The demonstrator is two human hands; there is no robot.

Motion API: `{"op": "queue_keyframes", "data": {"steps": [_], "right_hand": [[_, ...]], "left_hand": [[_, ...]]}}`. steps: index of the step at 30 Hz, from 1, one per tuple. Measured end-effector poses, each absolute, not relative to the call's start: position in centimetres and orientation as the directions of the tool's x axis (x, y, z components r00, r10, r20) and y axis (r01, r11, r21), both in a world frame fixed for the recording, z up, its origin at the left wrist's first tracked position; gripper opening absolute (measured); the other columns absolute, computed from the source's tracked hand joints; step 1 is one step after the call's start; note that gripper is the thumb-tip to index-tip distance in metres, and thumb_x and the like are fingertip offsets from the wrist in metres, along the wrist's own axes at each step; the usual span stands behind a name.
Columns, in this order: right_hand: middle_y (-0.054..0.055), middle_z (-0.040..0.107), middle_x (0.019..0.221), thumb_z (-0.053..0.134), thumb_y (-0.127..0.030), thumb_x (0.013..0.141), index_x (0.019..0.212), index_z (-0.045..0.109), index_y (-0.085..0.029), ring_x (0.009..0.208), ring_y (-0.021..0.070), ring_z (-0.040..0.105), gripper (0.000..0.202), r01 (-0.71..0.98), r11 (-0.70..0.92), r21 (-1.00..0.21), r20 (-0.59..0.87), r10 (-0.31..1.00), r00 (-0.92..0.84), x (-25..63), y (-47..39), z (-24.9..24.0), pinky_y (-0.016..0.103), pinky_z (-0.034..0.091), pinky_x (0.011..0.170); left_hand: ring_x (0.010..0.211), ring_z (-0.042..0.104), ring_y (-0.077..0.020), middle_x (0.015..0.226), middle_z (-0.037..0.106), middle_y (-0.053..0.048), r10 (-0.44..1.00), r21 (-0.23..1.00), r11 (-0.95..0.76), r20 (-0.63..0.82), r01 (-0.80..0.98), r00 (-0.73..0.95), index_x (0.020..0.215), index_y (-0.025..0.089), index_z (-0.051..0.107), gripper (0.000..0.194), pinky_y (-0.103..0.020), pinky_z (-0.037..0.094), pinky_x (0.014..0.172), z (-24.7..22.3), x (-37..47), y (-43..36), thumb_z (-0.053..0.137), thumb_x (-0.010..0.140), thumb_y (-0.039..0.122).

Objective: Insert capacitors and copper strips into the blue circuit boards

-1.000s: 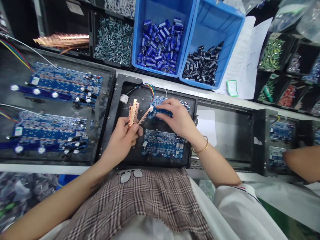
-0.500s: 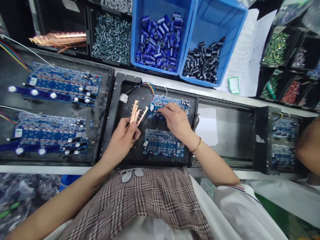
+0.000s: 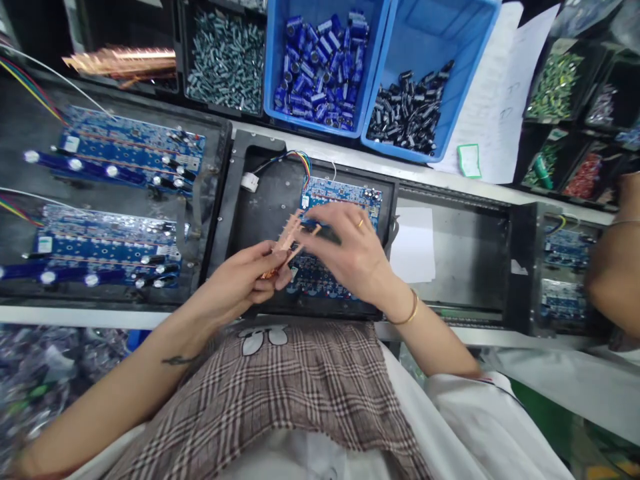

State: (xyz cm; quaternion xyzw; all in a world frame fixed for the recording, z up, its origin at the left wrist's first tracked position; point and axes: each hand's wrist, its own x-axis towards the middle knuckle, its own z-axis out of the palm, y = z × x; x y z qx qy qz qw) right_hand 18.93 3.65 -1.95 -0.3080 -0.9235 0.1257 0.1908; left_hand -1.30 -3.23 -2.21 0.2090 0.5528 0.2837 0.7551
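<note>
Several toothed copper strips [image 3: 287, 239] are held between the thumb and fingers of my left hand [image 3: 253, 272], slanting up and to the right. My right hand [image 3: 356, 252] is at their upper end, thumb and forefinger apart on either side of the strips; whether they touch is blurred. Behind the hands, an upper blue circuit board [image 3: 345, 189] lies in a black tray frame [image 3: 260, 217], partly covered by my right hand. A lower blue circuit board [image 3: 325, 285] lies nearer me, its top half hidden by the same hand.
Along the back stand a blue bin [image 3: 273, 67] of blue capacitors, another blue bin [image 3: 475, 60] of black capacitors, and a compartment of copper strips [image 3: 125, 61]. Left is a tray [image 3: 213, 150] with two populated boards. A co-worker's arm [image 3: 617, 273] is at far right.
My right hand has come off the upper board, moving left and down to the copper strips, and its fingers have spread. My left hand has tilted the strips rightward. The view has shifted slightly.
</note>
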Motion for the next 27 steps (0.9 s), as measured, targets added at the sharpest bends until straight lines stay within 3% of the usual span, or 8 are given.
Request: {"op": "queue_keyframes", "data": {"steps": [3,6,8,13,18,21,24,27], "right_hand": [[0.005,0.063,0.124,0.046,-0.016,0.098,0.109,0.066,-0.027,0.121,0.0208,0.049,0.026,0.424,0.819,-0.386,0.299,0.546,-0.782,20.2,1.4,-1.7,0.043,0.040,0.104],[0.006,0.068,0.104,0.043,-0.010,0.097,0.111,0.067,-0.024,0.100,0.0198,0.054,0.031,0.531,0.742,-0.410,0.212,0.644,-0.735,21.9,-0.2,-3.4,0.040,0.044,0.095],[0.005,0.068,0.096,0.043,-0.008,0.096,0.112,0.068,-0.023,0.093,0.0195,0.054,0.034,0.577,0.710,-0.404,0.174,0.678,-0.714,22.7,-0.9,-4.8,0.040,0.044,0.094],[0.004,0.068,0.087,0.048,-0.008,0.093,0.107,0.072,-0.025,0.090,0.0205,0.052,0.033,0.630,0.688,-0.361,0.174,0.713,-0.679,23.3,-1.5,-6.7,0.041,0.042,0.095],[0.004,0.068,0.088,0.052,-0.010,0.093,0.103,0.074,-0.027,0.095,0.0224,0.054,0.030,0.666,0.645,-0.374,0.131,0.748,-0.650,23.1,-1.7,-6.0,0.046,0.041,0.098],[0.006,0.067,0.104,0.061,-0.019,0.091,0.108,0.073,-0.028,0.103,0.0235,0.056,0.023,0.633,0.503,-0.589,0.077,0.814,-0.576,21.8,-1.8,-4.5,0.048,0.044,0.098],[0.005,0.064,0.114,0.069,-0.028,0.088,0.107,0.071,-0.028,0.109,0.0206,0.060,0.019,0.331,0.223,-0.917,0.060,0.896,-0.439,19.7,-2.0,-2.8,0.042,0.050,0.097],[0.004,0.066,0.109,0.065,-0.027,0.090,0.086,0.069,-0.025,0.104,0.0182,0.066,0.006,-0.019,-0.017,-1.000,-0.011,0.957,-0.291,18.5,-2.2,-1.7,0.039,0.055,0.094]], "left_hand": [[0.043,0.047,-0.0083,0.073,0.065,-0.004,0.627,0.641,0.765,-0.715,-0.067,0.309,0.095,0.019,0.052,0.030,-0.016,0.031,0.035,-2.1,-1.6,-3.4,0.059,0.089,0.048],[0.068,0.066,-0.0163,0.091,0.071,-0.008,0.817,0.802,0.560,-0.576,0.208,0.023,0.097,0.021,0.052,0.029,-0.025,0.053,0.053,-2.6,-1.8,-3.8,0.052,0.093,0.050],[0.068,0.066,-0.0157,0.088,0.071,-0.005,0.888,0.808,0.447,-0.451,0.384,-0.085,0.096,0.021,0.053,0.029,-0.026,0.053,0.057,-2.7,-2.0,-4.2,0.048,0.095,0.050],[0.054,0.051,-0.0124,0.069,0.064,0.001,0.934,0.705,0.328,-0.340,0.628,-0.107,0.085,0.021,0.058,0.031,-0.025,0.040,0.055,-2.1,-2.1,-5.1,0.044,0.098,0.046],[0.065,0.056,-0.0142,0.071,0.064,0.001,0.940,0.740,0.316,-0.331,0.593,-0.088,0.083,0.021,0.053,0.028,-0.026,0.041,0.066,-1.9,-1.7,-5.9,0.041,0.099,0.041],[0.064,0.057,-0.0148,0.070,0.064,0.000,0.925,0.813,0.351,-0.379,0.463,-0.036,0.083,0.022,0.049,0.029,-0.026,0.043,0.065,-1.6,-0.6,-6.7,0.040,0.099,0.045],[0.058,0.058,-0.0153,0.071,0.066,0.000,0.888,0.866,0.373,-0.437,0.332,0.143,0.091,0.023,0.050,0.029,-0.025,0.043,0.058,-0.8,0.2,-6.4,0.038,0.099,0.049],[0.066,0.062,-0.0179,0.077,0.066,-0.002,0.926,0.750,0.281,-0.377,0.599,0.037,0.096,0.023,0.053,0.026,-0.025,0.042,0.059,1.4,-1.9,-2.4,0.040,0.099,0.044]]}}
